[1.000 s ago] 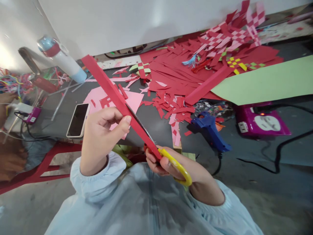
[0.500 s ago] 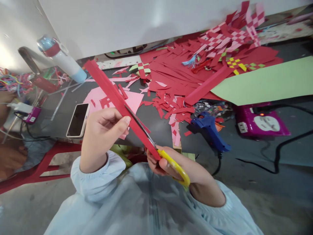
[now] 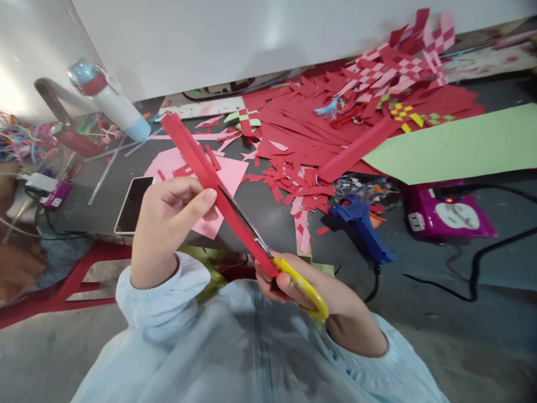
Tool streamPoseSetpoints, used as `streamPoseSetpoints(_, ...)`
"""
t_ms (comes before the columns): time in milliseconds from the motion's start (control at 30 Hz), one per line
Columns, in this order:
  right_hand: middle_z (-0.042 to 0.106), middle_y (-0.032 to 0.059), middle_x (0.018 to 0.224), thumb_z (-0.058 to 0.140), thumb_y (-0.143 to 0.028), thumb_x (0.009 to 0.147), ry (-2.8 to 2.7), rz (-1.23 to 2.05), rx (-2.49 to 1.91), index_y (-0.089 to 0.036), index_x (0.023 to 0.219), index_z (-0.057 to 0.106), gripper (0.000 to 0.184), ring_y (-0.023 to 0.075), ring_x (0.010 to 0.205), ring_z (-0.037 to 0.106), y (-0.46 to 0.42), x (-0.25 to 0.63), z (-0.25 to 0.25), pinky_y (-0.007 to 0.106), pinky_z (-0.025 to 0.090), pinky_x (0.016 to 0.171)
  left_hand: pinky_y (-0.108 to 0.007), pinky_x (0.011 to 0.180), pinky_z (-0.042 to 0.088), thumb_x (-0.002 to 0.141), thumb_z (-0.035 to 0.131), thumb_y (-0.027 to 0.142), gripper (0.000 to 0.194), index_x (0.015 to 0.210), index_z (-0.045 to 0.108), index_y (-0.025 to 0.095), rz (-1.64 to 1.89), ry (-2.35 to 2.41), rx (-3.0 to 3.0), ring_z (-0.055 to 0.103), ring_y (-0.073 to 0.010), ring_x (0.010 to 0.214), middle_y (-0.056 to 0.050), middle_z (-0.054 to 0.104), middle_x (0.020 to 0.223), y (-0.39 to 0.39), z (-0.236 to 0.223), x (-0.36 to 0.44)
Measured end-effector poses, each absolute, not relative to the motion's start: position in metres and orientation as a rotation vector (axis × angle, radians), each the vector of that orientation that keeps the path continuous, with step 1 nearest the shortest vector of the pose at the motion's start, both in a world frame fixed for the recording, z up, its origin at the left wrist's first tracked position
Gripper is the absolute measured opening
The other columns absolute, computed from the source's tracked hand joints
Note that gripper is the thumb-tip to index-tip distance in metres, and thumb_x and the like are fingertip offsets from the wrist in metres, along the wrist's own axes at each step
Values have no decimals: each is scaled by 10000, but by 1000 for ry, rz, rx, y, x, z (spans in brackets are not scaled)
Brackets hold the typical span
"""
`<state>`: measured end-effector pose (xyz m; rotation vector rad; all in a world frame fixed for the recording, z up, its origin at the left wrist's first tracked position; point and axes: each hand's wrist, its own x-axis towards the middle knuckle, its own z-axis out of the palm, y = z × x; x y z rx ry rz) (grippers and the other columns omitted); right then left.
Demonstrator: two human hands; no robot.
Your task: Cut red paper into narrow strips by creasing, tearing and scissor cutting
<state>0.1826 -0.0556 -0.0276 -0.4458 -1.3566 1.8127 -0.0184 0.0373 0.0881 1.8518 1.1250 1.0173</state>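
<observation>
Between thumb and fingers, my left hand (image 3: 174, 215) pinches a long red paper strip (image 3: 235, 222) near its middle. The strip slants from the upper left down to my right hand (image 3: 279, 280). That hand is closed around the yellow handles of a pair of scissors (image 3: 300, 285), whose metal blades lie along the strip's right edge and point up and left. The strip's lower end reaches the fingers of my right hand. Below the strip, a pink paper sheet (image 3: 230, 168) with small red scraps lies on the table.
A phone (image 3: 131, 207) lies left, near a bottle (image 3: 113, 103). Red paper strips (image 3: 297, 129) and checkered woven pieces are heaped at the back. A blue glue gun (image 3: 363, 229), a purple box (image 3: 448, 212) with cables and a green sheet (image 3: 461, 140) are right. Part of another person (image 3: 17, 246) shows far left.
The strip's upper end has shifted slightly right and down. My left hand has moved a little left along the strip, and the red sliver beside the blades no longer shows.
</observation>
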Motion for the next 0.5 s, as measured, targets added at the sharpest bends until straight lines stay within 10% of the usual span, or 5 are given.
streamPoseSetpoints(500, 384, -41, 719, 392, -744, 907, -1350, 1925, -313, -229, 906, 403, 516, 93, 557, 295, -54, 176, -22, 266, 273, 480, -169, 434, 477, 845, 695, 277, 257, 609, 631, 197, 1002, 1235, 1928, 568, -79, 444, 31, 615, 514, 27, 93, -12)
